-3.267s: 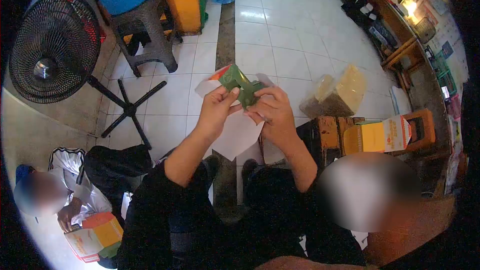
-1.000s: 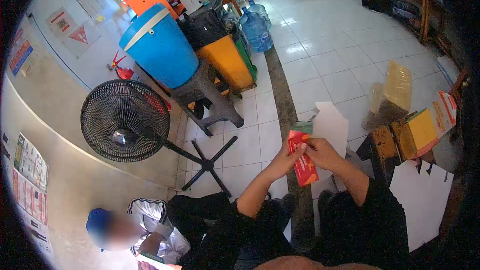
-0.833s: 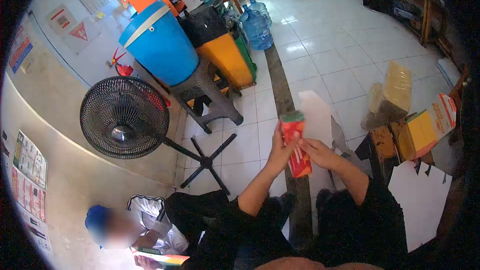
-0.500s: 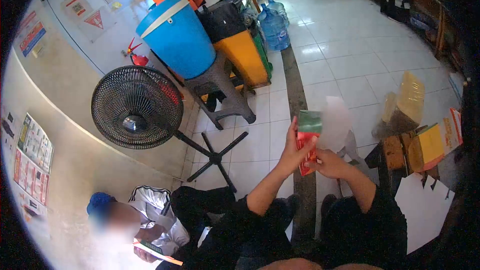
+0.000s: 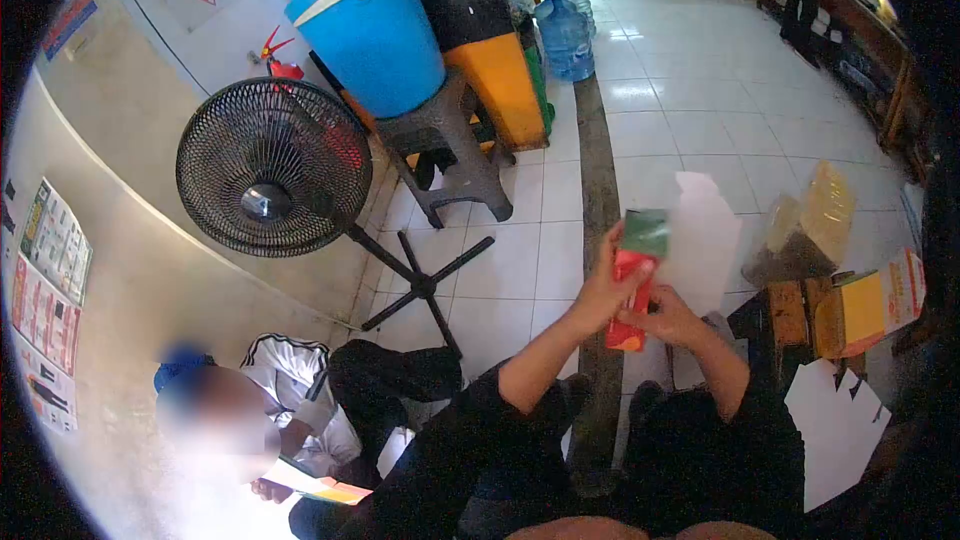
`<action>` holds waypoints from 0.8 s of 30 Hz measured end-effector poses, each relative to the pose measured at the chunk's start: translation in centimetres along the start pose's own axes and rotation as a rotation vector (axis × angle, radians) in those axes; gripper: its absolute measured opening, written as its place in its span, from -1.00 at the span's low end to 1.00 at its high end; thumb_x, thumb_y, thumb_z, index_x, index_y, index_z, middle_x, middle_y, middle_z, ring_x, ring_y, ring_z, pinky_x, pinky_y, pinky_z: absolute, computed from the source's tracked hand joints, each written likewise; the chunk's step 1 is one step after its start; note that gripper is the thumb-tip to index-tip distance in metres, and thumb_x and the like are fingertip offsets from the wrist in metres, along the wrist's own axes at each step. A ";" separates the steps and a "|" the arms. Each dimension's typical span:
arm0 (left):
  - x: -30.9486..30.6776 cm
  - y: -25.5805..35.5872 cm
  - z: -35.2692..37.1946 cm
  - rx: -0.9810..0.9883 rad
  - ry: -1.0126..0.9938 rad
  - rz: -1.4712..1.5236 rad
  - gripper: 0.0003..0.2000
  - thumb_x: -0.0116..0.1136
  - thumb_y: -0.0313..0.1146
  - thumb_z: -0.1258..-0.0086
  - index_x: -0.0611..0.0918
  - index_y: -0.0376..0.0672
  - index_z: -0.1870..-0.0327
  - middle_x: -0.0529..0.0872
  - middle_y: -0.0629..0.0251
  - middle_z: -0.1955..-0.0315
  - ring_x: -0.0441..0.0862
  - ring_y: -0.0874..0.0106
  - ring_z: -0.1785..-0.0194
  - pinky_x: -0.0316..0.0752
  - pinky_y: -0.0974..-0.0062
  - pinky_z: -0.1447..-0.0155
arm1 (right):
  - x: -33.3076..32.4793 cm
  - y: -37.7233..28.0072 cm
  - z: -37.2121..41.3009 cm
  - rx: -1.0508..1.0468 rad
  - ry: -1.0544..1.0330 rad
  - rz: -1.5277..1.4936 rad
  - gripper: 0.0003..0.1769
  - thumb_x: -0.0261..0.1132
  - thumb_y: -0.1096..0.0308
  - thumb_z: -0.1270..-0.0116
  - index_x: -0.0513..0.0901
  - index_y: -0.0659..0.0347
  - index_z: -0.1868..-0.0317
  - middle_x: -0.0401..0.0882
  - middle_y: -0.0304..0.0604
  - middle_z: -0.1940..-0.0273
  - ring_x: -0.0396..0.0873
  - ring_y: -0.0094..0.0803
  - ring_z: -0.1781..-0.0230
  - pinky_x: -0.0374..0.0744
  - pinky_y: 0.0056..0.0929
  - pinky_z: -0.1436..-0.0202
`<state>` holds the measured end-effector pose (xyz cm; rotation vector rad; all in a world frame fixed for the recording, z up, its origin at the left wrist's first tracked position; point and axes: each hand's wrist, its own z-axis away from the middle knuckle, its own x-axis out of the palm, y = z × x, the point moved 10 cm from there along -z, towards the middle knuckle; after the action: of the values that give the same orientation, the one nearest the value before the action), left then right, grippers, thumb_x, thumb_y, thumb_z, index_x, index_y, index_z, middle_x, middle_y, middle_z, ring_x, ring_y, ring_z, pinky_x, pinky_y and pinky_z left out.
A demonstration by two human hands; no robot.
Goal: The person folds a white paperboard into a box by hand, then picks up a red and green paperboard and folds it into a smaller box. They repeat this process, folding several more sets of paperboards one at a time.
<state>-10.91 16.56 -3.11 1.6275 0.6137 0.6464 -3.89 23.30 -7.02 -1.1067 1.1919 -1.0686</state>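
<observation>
In front of my knees I hold a red-and-green printed cardboard box [image 5: 630, 310], partly unfolded. Its white inner panel [image 5: 703, 240] stands out to the right, with a cut edge. My left hand [image 5: 612, 290] is wrapped around the box's left side, thumb across the red front. Lower on the right edge, my right hand [image 5: 672, 318] pinches the card with bent fingers. The right fingertips are partly hidden by the carton. To the right lies a flat white cardboard blank [image 5: 835, 435] with notched edges.
A seated person in a blue cap [image 5: 185, 365] holds a printed card at lower left. A black stand fan [image 5: 270, 170] and a blue cooler [image 5: 370, 35] on a stool stand ahead. Yellow-orange boxes [image 5: 865, 305] and a clear-wrapped stack [image 5: 820, 210] are at right.
My view has shifted slightly, so the fan and cooler sit higher. Both hands still hold the box; its white panel stands more upright and shows wider. The seated person's card has tilted.
</observation>
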 end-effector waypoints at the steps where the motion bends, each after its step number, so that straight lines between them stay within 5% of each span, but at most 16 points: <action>1: 0.5 -0.7 0.3 -0.088 -0.016 0.094 -0.17 0.30 -0.19 -0.50 0.02 -0.11 -0.62 0.38 0.10 -0.41 0.42 0.28 -0.41 0.36 0.30 -0.47 | 0.0 0.3 0.0 -0.004 -0.017 0.026 -0.50 0.56 0.12 -0.26 0.67 0.24 -0.09 0.75 -0.13 -0.02 0.68 -0.36 -0.01 0.60 -0.24 -0.21; 4: 1.7 -0.2 0.8 -0.123 -0.041 0.149 -0.12 0.32 -0.11 -0.48 -0.02 -0.11 -0.63 0.30 0.03 -0.47 0.34 0.23 -0.49 0.29 0.23 -0.52 | -0.7 -1.2 -0.2 -0.087 0.026 0.099 -0.56 0.54 0.18 -0.27 0.70 0.27 -0.04 0.78 -0.15 0.07 0.70 -0.39 0.07 0.64 -0.27 -0.13; 6: 2.5 2.7 1.3 0.139 -0.015 -0.099 -0.13 0.31 -0.11 -0.49 -0.01 -0.15 -0.62 0.33 0.04 -0.46 0.37 0.25 -0.47 0.29 0.26 -0.52 | -1.4 -4.1 0.6 -0.212 0.168 0.139 -0.61 0.53 0.23 -0.28 0.71 0.28 -0.02 0.79 -0.15 0.11 0.71 -0.40 0.11 0.66 -0.28 -0.09; 9: -0.1 -0.4 -0.5 0.099 0.101 -0.083 -0.12 0.32 -0.10 -0.48 0.00 -0.19 -0.61 0.39 0.03 -0.42 0.41 0.24 -0.45 0.34 0.27 -0.49 | -1.9 -3.6 0.6 -0.124 0.194 0.385 -0.63 0.53 0.29 -0.27 0.73 0.29 -0.02 0.79 -0.14 0.17 0.71 -0.46 0.13 0.67 -0.33 -0.05; 13: -2.0 -0.7 -1.0 -0.086 0.175 0.104 -0.01 0.39 0.02 -0.39 0.00 -0.22 -0.62 0.44 -0.03 -0.38 0.45 0.20 -0.42 0.39 0.25 -0.46 | -1.6 -2.2 0.8 0.000 0.224 0.065 -0.63 0.51 0.29 -0.29 0.71 0.30 -0.02 0.77 -0.15 0.19 0.69 -0.52 0.21 0.68 -0.39 0.07; 19: 0.6 -2.8 0.4 -0.120 -0.254 -0.452 0.14 0.37 0.33 -0.22 0.03 -0.16 -0.64 0.40 -0.25 -0.42 0.38 0.07 -0.50 0.28 0.22 -0.54 | -1.4 0.0 0.5 0.061 0.047 0.274 -0.60 0.48 0.13 -0.31 0.72 0.35 0.11 0.75 -0.10 0.31 0.73 -0.40 0.39 0.71 -0.31 0.26; 20: -0.4 -4.9 1.0 -0.358 -0.322 -0.843 0.15 0.29 0.42 -0.20 0.03 -0.12 -0.64 0.35 -0.23 -0.46 0.33 -0.06 -0.52 0.14 -0.04 -0.59 | -2.0 -0.4 0.5 0.161 0.094 0.388 -0.62 0.47 0.14 -0.30 0.73 0.35 0.15 0.75 -0.06 0.33 0.74 -0.36 0.39 0.71 -0.29 0.25; 23: -3.3 -10.4 2.1 -0.472 -0.549 -1.363 0.10 0.26 0.48 -0.14 0.17 0.00 -0.62 0.40 0.03 -0.48 0.40 -0.08 -0.47 0.03 -0.59 -0.41 | -5.8 6.7 0.9 0.383 -0.071 0.960 -0.71 0.45 0.22 -0.18 0.76 0.33 0.32 0.72 0.09 0.42 0.78 -0.19 0.39 0.72 -0.22 0.24; 24: -3.7 -9.5 2.8 -0.522 -0.571 -1.394 -0.02 0.27 0.44 -0.18 0.33 0.00 -0.55 0.50 0.00 -0.41 0.46 -0.06 -0.43 0.18 -0.42 -0.45 | -7.0 6.4 1.5 0.355 0.001 1.046 -0.73 0.45 0.26 -0.13 0.75 0.35 0.35 0.73 0.12 0.41 0.78 -0.16 0.42 0.72 -0.20 0.26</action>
<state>-11.90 13.30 -13.15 0.5441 0.8611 -0.6334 -2.72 31.25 -12.28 -0.1154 1.2690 -0.4150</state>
